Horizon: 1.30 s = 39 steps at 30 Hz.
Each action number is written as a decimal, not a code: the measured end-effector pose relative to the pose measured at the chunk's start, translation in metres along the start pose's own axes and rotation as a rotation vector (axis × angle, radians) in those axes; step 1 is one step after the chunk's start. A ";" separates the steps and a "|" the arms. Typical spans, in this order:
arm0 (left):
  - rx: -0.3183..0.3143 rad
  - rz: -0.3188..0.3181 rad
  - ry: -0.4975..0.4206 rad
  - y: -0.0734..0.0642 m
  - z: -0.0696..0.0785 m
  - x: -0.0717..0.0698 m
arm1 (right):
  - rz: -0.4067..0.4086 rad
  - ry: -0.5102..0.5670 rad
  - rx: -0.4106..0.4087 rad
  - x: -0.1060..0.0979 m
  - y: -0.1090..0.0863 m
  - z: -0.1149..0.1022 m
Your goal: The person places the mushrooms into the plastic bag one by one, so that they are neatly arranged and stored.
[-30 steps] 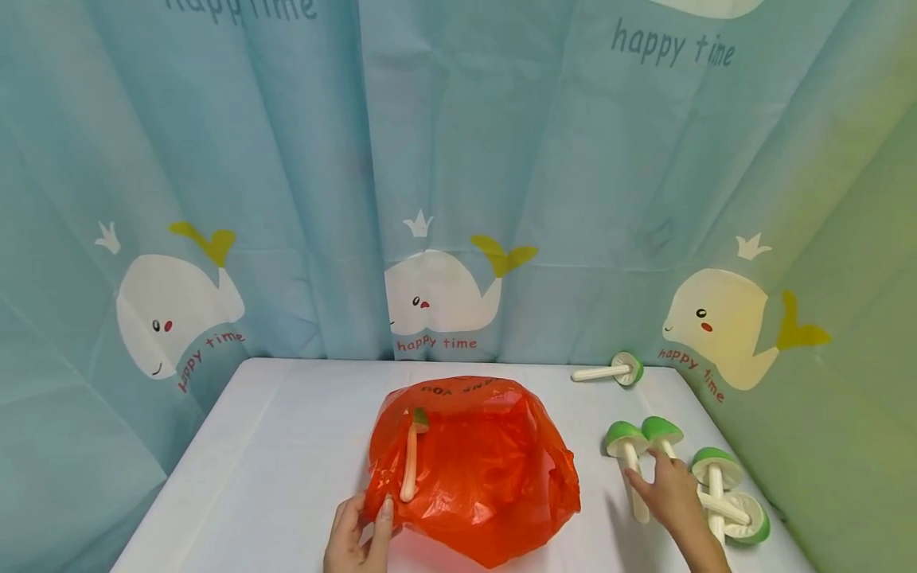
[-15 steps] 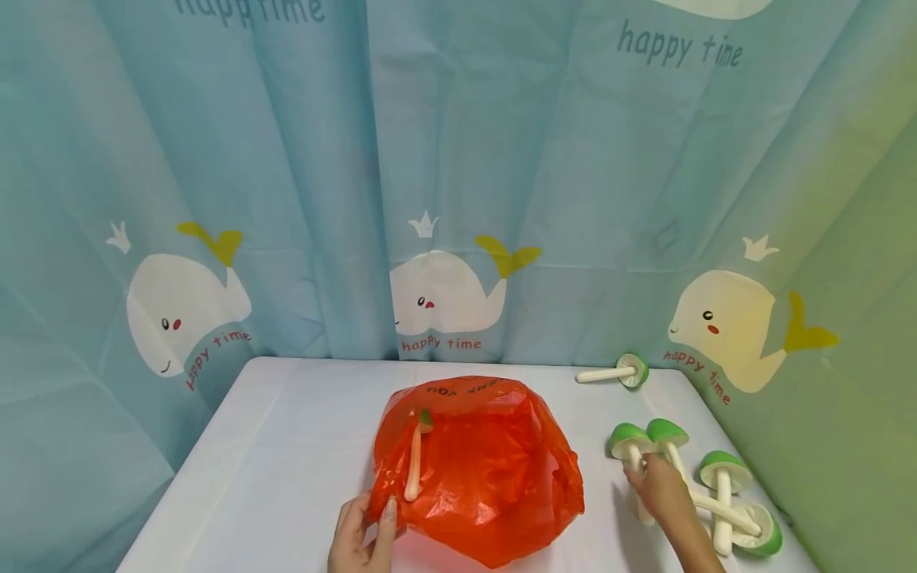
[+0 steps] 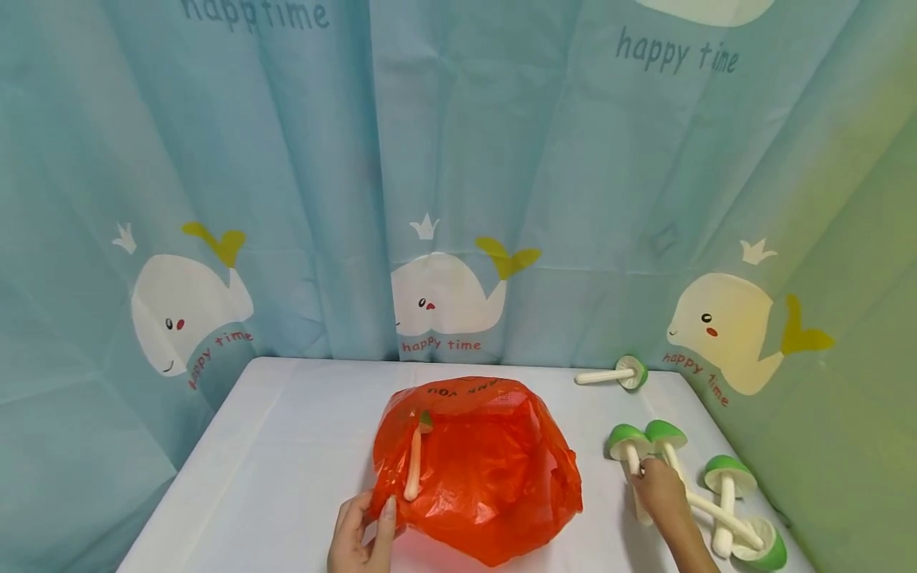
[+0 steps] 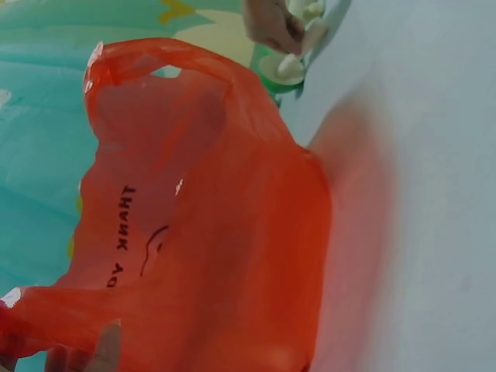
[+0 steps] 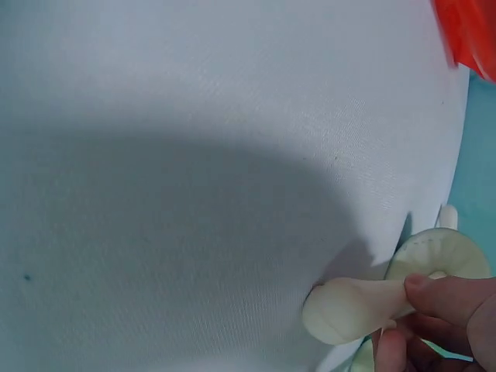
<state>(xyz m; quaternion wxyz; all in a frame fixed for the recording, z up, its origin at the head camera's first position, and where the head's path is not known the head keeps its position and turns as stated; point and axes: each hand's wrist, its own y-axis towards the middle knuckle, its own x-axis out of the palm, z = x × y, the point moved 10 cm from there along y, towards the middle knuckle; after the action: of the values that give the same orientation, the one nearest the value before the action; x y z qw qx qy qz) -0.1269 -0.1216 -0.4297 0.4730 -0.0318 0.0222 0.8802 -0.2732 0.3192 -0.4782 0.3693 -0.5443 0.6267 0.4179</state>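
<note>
My left hand pinches the near left rim of a red plastic bag, whose wide mouth faces me. Inside the bag, along its left wall, lies a toy mushroom with a pale stem and green cap. At the right, my right hand pinches the stem of another green-capped mushroom. The right wrist view shows thumb and fingers on that mushroom's pale stem, its rounded end sticking out past them. Right beside it lies a second mushroom, its stem partly hidden by my hand.
Farther right, a mushroom and another one lie near the white table's right edge, stems crossing. One more mushroom lies at the back edge. A whale-print curtain hangs behind the table.
My right hand has moved slightly left and its fingers have taken hold of the mushroom's stem. The mushrooms at the far right have shifted rightward. My left hand keeps its grip on the bag.
</note>
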 end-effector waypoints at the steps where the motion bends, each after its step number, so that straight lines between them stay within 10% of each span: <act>1: 0.005 0.000 0.000 0.000 0.001 0.000 | -0.006 -0.003 0.004 0.001 0.000 0.001; 39: 0.038 0.014 -0.019 -0.001 -0.001 -0.004 | 0.021 -0.012 0.033 0.005 -0.001 0.003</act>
<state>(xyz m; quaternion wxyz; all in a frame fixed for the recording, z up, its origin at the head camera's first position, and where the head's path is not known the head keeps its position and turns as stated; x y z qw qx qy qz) -0.1242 -0.1246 -0.4303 0.4674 -0.0145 0.0346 0.8832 -0.2726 0.3197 -0.4843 0.3776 -0.5291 0.6367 0.4148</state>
